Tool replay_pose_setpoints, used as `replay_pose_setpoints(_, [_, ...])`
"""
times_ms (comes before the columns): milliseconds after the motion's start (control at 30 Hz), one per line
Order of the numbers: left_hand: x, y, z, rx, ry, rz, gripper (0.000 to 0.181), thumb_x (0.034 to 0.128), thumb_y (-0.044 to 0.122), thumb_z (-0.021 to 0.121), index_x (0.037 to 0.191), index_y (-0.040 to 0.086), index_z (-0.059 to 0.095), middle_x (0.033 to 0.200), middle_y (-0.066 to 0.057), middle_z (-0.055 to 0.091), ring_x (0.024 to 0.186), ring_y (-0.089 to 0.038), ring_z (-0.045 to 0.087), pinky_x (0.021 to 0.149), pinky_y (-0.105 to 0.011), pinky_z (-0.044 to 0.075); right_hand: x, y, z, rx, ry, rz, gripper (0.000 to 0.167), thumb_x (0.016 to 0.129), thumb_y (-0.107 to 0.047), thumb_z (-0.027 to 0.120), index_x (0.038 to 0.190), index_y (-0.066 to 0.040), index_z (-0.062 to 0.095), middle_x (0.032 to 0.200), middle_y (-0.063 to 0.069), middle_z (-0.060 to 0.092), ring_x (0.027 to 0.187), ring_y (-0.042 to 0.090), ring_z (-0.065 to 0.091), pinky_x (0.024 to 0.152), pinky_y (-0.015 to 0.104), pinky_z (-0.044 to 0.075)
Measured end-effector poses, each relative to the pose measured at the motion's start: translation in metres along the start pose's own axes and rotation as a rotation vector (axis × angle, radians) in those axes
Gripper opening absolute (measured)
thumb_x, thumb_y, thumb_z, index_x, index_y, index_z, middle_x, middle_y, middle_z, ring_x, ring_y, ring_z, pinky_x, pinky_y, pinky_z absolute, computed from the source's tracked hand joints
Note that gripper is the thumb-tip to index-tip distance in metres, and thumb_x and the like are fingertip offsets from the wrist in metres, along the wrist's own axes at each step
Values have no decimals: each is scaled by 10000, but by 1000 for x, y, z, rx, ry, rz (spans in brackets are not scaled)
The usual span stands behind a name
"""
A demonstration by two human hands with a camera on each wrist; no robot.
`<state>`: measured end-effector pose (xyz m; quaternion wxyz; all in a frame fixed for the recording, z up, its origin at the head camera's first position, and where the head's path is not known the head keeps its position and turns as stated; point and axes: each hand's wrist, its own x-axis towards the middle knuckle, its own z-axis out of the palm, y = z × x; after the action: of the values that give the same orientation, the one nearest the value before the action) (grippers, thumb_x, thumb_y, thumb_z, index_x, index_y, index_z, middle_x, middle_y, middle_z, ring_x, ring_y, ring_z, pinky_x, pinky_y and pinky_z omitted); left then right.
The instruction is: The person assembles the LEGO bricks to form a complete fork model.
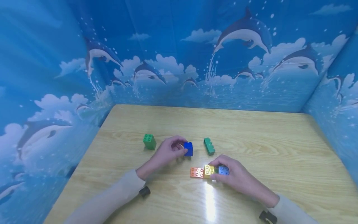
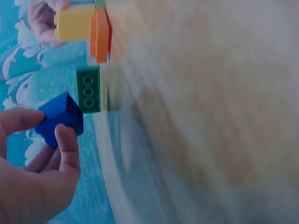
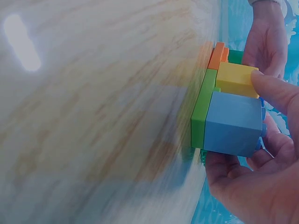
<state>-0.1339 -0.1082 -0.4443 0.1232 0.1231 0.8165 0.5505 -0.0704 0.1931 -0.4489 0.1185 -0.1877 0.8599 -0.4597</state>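
Note:
My left hand (image 1: 171, 150) pinches a dark blue brick (image 1: 188, 149) between thumb and fingers; the left wrist view shows this blue brick (image 2: 60, 116) tilted in the grip. My right hand (image 1: 237, 175) holds a yellow brick (image 1: 208, 170), its thumb on one side. The yellow brick stands in a row between a flat orange piece (image 1: 196, 172) and a light blue brick (image 1: 223, 170). In the right wrist view a flat green piece (image 3: 204, 109) lies under the light blue brick (image 3: 233, 122) and the yellow brick (image 3: 237, 79).
Behind the hands a dark green brick (image 1: 209, 146) lies on its side on the wooden table (image 1: 265, 133). A tall green brick (image 1: 149, 142) stands to the left of my left hand. A blue dolphin-print curtain (image 1: 173, 84) encloses the table at the back and sides.

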Motion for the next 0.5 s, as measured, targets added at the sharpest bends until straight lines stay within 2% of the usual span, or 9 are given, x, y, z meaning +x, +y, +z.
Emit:
replay_pose_setpoints(167, [-12, -2, 4, 30, -82, 41, 334, 940, 88, 840, 1258, 80, 739, 1050, -7, 717, 914, -189, 684, 781, -304, 591, 0, 1, 0, 0, 12, -34, 307, 911, -296, 904, 1174, -222, 764, 1143, -109, 725, 1111, 189, 688, 976, 336, 578])
replay_pose_setpoints(500, [-32, -4, 13, 39, -147, 20, 350, 921, 102, 870, 1238, 133, 726, 1013, 23, 718, 925, -199, 694, 793, -315, 603, 0, 3, 0, -15, 0, -18, 310, 908, -290, 906, 1180, -241, 763, 1147, -136, 727, 1112, 166, 684, 993, 347, 562])
